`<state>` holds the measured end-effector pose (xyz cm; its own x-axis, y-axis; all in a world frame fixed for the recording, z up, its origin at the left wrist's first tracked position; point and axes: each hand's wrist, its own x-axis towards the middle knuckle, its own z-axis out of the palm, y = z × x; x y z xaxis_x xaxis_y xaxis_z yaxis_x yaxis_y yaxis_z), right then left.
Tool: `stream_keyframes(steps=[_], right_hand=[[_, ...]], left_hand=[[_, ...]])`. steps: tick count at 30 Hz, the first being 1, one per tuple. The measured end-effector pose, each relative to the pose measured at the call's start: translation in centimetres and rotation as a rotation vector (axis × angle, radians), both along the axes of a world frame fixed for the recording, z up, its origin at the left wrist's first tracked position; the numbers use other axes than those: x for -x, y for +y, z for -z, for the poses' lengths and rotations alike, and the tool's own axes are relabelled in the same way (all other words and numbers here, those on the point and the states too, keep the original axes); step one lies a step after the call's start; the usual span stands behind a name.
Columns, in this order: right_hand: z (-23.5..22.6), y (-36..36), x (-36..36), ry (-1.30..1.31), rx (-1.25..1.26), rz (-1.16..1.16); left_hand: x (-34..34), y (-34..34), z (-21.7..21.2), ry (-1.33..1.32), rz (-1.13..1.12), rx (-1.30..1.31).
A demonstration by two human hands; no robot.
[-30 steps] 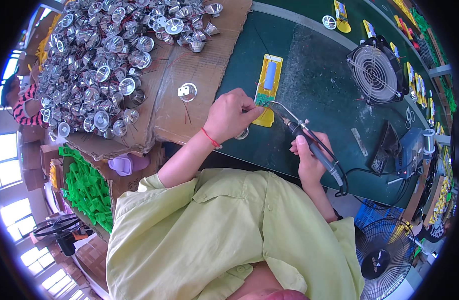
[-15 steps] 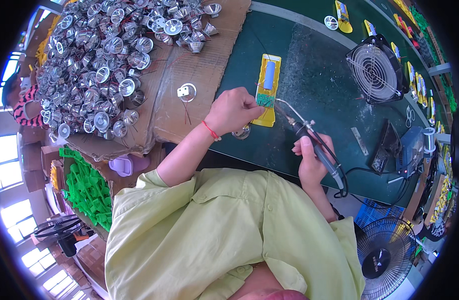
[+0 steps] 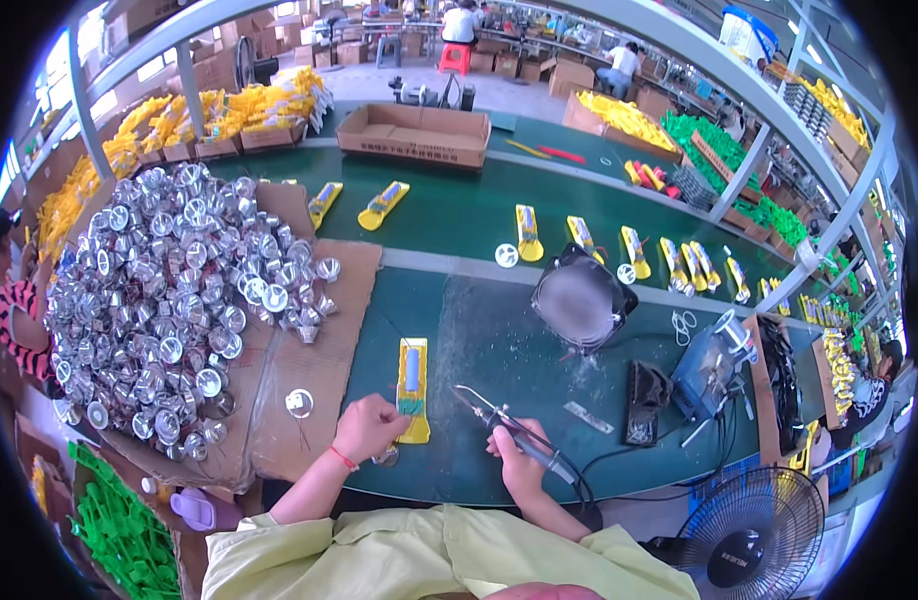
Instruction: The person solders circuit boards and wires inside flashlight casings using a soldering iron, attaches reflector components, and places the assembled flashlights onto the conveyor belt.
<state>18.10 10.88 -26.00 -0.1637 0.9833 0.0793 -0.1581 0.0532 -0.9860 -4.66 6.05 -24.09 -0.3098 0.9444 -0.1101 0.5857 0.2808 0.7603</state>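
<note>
A yellow plastic housing (image 3: 414, 425) lies on the green bench, holding a blue cylindrical battery cell (image 3: 412, 370) and a small green circuit board (image 3: 410, 407). My left hand (image 3: 367, 428) is at the board's left edge, thumb and fingertips pinched together; what they hold, if anything, is too small to make out. A silver reflector cup (image 3: 387, 456) shows partly beneath that hand. To the right, my right hand (image 3: 519, 462) grips a soldering iron (image 3: 532, 450), its bent metal tip pointing toward the housing but apart from it.
Silver reflector cups (image 3: 179, 310) are heaped on cardboard at left, with a single one (image 3: 299, 403) nearer me. A square fan (image 3: 579, 300), a blue soldering station (image 3: 707, 370) and a metal strip (image 3: 589, 417) stand or lie to the right. Yellow housings (image 3: 527, 235) line the far belt.
The view has tilted up, showing more of the far belt and room. The soldering iron's tip has drawn away from the board to the right. My left hand stays pinched at the board.
</note>
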Motion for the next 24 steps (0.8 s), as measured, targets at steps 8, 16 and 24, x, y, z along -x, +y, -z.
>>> stream_keyframes(steps=[8,16,24], right_hand=[[0.2,1.6,-1.7,-0.002,-0.010,0.101],[0.7,2.1,-1.6,0.008,0.041,0.132],[0.5,1.9,-2.1,0.016,0.077,0.113]], left_hand=[[1.6,3.3,-2.2,-0.133,-0.279,-0.127],[-0.8,7.2,0.2,0.405,-0.052,-0.011],[1.1,7.4,-1.4,0.068,-0.078,0.047]])
